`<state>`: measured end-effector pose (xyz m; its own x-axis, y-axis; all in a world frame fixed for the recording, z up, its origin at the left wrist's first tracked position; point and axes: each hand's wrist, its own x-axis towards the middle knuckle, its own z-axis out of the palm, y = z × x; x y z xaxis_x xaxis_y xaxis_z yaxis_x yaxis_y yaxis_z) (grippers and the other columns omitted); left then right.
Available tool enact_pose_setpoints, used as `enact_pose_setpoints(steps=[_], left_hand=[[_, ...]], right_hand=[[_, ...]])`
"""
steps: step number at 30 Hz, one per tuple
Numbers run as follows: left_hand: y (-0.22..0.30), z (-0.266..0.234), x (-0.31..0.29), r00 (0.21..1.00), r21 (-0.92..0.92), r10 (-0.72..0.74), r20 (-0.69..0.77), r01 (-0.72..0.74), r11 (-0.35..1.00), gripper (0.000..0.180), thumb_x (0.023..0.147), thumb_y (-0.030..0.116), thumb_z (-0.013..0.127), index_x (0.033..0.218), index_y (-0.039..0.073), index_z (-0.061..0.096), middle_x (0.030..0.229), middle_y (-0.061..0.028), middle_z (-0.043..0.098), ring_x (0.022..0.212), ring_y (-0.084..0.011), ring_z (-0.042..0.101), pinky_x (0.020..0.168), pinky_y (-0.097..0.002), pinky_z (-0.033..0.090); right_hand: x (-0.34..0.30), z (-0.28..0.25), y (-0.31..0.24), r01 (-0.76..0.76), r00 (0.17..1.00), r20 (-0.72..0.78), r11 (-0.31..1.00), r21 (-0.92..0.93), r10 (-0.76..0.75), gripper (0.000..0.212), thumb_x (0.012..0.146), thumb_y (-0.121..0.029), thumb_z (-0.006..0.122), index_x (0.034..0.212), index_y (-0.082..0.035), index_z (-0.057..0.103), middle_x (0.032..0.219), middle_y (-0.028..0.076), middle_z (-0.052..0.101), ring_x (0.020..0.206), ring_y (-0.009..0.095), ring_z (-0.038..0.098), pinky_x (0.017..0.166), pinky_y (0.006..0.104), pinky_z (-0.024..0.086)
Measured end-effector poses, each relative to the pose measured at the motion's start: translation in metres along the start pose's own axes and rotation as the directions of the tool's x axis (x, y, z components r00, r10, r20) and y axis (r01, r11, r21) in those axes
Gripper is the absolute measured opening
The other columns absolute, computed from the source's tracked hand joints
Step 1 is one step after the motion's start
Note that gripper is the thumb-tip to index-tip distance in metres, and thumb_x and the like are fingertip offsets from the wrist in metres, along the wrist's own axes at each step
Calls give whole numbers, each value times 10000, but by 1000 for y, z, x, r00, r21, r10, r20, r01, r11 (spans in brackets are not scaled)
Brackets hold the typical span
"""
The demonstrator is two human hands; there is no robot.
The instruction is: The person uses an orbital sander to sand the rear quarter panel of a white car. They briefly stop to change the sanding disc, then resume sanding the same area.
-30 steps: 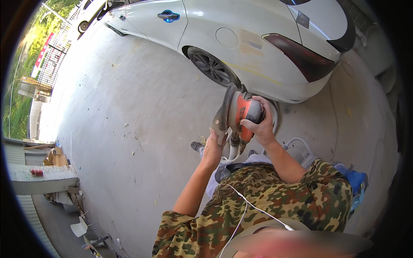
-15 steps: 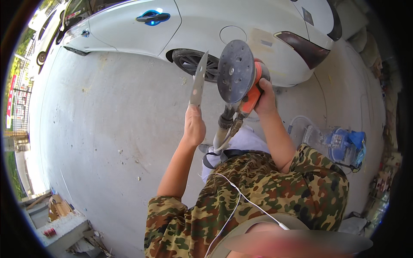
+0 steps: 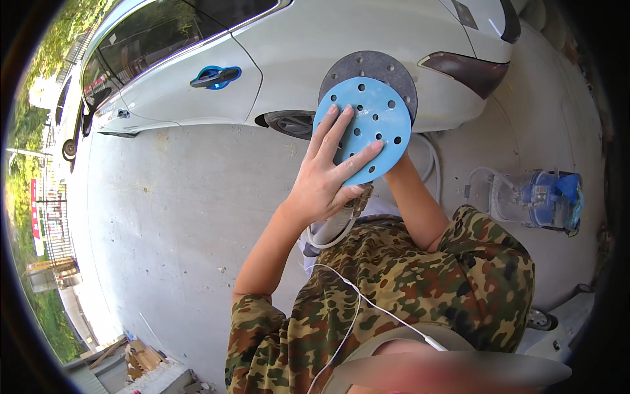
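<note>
A round blue sanding disc with several holes lies over the dark backing pad of a sander, shifted toward me so the pad's far rim shows. My left hand holds the disc there, fingers spread on its blue face and thumb by its near edge. Behind the disc, my right hand is mostly hidden, its fingers out of sight. It supports the raised sander, whose orange body was visible in its grip earlier. A grey hose and a metal fitting hang below the disc.
A white car stands along the far side, its dark tail light on the right. At right on the grey floor sits a blue and clear container with a pale hose. Wood scraps lie at lower left.
My left hand has brought the disc, seen edge-on before, right onto the sander pad, its blue face now showing. The view has shifted; more of the car's windows shows.
</note>
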<state>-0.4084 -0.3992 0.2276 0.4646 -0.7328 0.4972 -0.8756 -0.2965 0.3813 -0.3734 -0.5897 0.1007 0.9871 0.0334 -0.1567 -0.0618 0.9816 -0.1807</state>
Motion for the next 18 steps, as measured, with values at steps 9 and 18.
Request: enact_pose_setpoints(steps=[9, 18], left_hand=[[-17, 10, 10, 998, -436, -54, 32, 63, 898, 829, 1093, 726, 245, 1587, 144, 567, 1736, -339, 224, 1631, -519, 152, 1287, -610, 206], [-35, 15, 27, 981, -394, -129, -148, 61, 917, 911, 1078, 756, 258, 1632, 60, 450, 1730, -319, 239, 1618, -494, 162, 1280, -633, 119]], right_hand=[[-17, -11, -16, 169, 940, 276, 977, 130, -199, 592, 1003, -476, 588, 1366, -14, 655, 1269, 176, 751, 1097, 301, 757, 988, 466, 623], [-20, -24, -21, 327, 934, 164, 944, -31, -318, 629, 992, -489, 637, 1403, -15, 627, 1324, 155, 734, 1137, 269, 745, 992, 422, 620]])
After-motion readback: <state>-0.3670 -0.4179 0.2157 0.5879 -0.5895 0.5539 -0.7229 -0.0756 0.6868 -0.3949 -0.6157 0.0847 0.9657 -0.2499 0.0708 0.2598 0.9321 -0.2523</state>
